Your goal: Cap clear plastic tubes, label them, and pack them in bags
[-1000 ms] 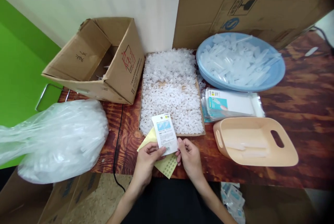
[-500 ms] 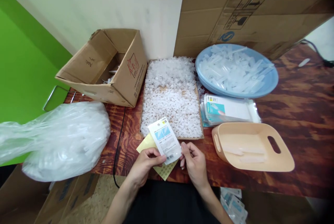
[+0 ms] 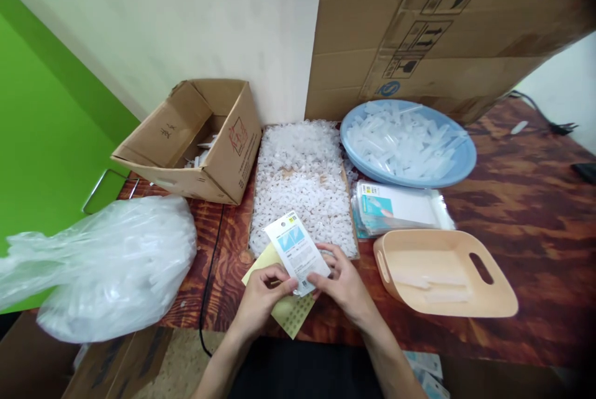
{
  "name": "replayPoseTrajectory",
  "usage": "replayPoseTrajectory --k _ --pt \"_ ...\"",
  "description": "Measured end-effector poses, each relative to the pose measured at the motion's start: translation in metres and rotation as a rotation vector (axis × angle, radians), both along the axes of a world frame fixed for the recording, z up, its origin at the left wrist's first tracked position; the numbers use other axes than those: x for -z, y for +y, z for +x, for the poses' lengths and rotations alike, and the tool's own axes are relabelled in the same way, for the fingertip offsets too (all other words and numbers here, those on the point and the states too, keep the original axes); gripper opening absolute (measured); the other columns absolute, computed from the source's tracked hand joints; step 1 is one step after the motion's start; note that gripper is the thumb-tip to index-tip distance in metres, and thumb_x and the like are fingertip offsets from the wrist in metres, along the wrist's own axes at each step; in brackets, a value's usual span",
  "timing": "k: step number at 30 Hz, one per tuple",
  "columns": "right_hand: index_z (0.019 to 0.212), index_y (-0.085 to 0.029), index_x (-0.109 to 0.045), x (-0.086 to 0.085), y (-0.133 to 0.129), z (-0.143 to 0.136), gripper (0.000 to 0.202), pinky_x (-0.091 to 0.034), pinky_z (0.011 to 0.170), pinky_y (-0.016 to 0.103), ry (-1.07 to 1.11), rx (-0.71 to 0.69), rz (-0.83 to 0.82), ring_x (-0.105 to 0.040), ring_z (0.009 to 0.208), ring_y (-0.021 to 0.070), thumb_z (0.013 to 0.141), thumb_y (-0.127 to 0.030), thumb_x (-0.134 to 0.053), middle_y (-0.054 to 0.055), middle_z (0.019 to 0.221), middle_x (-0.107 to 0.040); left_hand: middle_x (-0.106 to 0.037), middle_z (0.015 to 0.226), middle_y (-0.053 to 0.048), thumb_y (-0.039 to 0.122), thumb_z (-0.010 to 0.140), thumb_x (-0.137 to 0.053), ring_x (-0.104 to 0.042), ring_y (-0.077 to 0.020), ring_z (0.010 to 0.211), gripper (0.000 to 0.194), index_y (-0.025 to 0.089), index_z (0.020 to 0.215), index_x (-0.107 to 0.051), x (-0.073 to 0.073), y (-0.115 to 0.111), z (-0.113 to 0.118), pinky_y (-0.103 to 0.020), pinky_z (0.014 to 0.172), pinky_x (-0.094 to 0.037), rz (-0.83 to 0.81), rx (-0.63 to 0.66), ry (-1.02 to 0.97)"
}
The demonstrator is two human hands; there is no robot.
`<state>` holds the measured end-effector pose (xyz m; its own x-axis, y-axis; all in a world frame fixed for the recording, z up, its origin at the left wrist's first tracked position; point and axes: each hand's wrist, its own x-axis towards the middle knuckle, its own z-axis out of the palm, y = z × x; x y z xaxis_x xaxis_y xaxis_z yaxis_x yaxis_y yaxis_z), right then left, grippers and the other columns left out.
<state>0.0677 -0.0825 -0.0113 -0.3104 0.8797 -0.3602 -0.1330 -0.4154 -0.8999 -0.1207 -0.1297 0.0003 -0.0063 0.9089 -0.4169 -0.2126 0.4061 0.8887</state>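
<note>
A white printed packet with blue pictures and a barcode is held tilted above the table's front edge. My left hand pinches its lower left corner between thumb and fingers. At the lower right, my right hand has its thumb on the packet's face and its fingers around the side edge. Beneath the packet lies a yellow sticker sheet with rows of small round dots, partly covered. Behind it is a shallow cardboard tray heaped with small white plastic pieces.
At right stand a beige plastic basket with a few translucent strips, stacked clear packets and a blue basin of translucent pieces. A cardboard box and a stuffed plastic bag stand at left. A black cable crosses the table.
My right thumb has moved from the packet's right edge onto its lower face, and the fingers now reach round the side. The left hand keeps its pinch. The camera view has shifted slightly.
</note>
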Motion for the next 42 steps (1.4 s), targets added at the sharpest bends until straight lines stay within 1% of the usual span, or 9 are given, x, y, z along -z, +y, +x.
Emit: replayPoseTrajectory --k 5,10,16,21,26,29,32,37,42 --pt "0.102 -0.018 -0.063 -0.009 0.001 -0.003 0.038 -0.059 0.066 0.030 0.032 -0.091 0.018 -0.072 0.078 0.0213 0.080 -0.042 -0.084 0.005 0.092 -0.076 -0.076 0.080 -0.008 0.044 0.074 -0.086 -0.070 -0.0236 0.080 0.031 0.016 0.067 -0.074 -0.002 0.000 -0.004 -0.032 0.080 -0.053 0.011 0.027 0.031" --pt "0.103 -0.019 -0.065 -0.014 0.001 0.007 0.032 -0.060 0.070 0.033 0.268 -0.184 -0.083 -0.073 0.082 0.0225 0.090 -0.047 -0.074 0.007 0.094 -0.075 -0.073 0.071 -0.005 0.041 0.074 -0.087 -0.066 -0.0194 0.073 0.031 0.016 0.064 -0.073 0.002 -0.005 -0.009 -0.027 0.074 -0.050 -0.002 0.017 -0.021" --pt "0.096 -0.019 -0.068 -0.018 0.001 0.019 0.031 -0.059 0.064 0.031 0.352 -0.200 -0.180 -0.070 0.074 0.0204 0.091 -0.050 -0.072 0.005 0.087 -0.072 -0.072 0.069 -0.005 0.039 0.074 -0.088 -0.065 -0.0182 0.070 0.030 0.016 0.065 -0.071 0.000 -0.005 -0.009 -0.026 0.070 -0.049 -0.005 0.043 -0.086" --pt "0.094 -0.018 -0.068 -0.014 0.004 0.019 0.034 -0.057 0.069 0.030 0.245 -0.139 -0.058 -0.068 0.073 0.0186 0.094 -0.053 -0.067 0.005 0.083 -0.071 -0.074 0.072 -0.007 0.045 0.076 -0.084 -0.067 -0.0204 0.071 0.032 0.016 0.068 -0.075 -0.008 0.006 -0.013 -0.027 0.070 -0.050 0.035 0.113 0.099" --pt "0.093 -0.021 -0.061 -0.007 0.005 0.006 0.032 -0.054 0.069 0.028 0.072 -0.062 0.078 -0.067 0.068 0.0181 0.091 -0.050 -0.072 0.000 0.074 -0.071 -0.077 0.085 -0.008 0.053 0.082 -0.076 -0.072 -0.0236 0.079 0.038 0.016 0.090 -0.075 -0.006 0.013 -0.001 -0.031 0.075 -0.056 0.078 -0.021 0.204" --pt "0.086 -0.021 -0.059 -0.007 0.001 -0.005 0.032 -0.050 0.064 0.025 0.003 -0.006 0.146 -0.064 0.062 0.0164 0.091 -0.050 -0.071 -0.003 0.066 -0.067 -0.079 0.097 -0.009 0.045 0.076 -0.084 -0.075 -0.0254 0.089 0.041 0.018 0.103 -0.068 -0.004 0.014 0.014 -0.033 0.081 -0.059 0.100 -0.103 0.257" --pt "0.086 -0.020 -0.059 -0.009 -0.005 -0.010 0.031 -0.051 0.066 0.026 -0.007 -0.003 0.171 -0.065 0.065 0.0174 0.093 -0.049 -0.069 -0.001 0.070 -0.070 -0.079 0.102 -0.011 0.039 0.073 -0.088 -0.075 -0.0270 0.095 0.039 0.017 0.100 -0.069 -0.006 0.016 0.018 -0.035 0.087 -0.059 0.127 -0.139 0.284" --pt "0.086 -0.021 -0.059 -0.010 -0.011 -0.007 0.030 -0.053 0.069 0.028 0.069 -0.041 0.145 -0.069 0.067 0.0187 0.094 -0.048 -0.069 0.001 0.073 -0.073 -0.082 0.095 -0.012 0.036 0.067 -0.092 -0.077 -0.0278 0.087 0.035 0.013 0.088 -0.076 -0.012 0.017 -0.004 -0.036 0.083 -0.059 0.018 -0.044 0.060" --pt "0.091 -0.020 -0.062 -0.009 -0.015 -0.005 0.031 -0.056 0.066 0.030 0.198 -0.062 0.068 -0.069 0.066 0.0192 0.092 -0.049 -0.072 0.002 0.074 -0.074 -0.081 0.084 -0.008 0.032 0.067 -0.093 -0.074 -0.0192 0.074 0.026 0.013 0.079 -0.080 -0.014 0.012 -0.025 -0.026 0.073 -0.056 -0.012 0.009 0.006"
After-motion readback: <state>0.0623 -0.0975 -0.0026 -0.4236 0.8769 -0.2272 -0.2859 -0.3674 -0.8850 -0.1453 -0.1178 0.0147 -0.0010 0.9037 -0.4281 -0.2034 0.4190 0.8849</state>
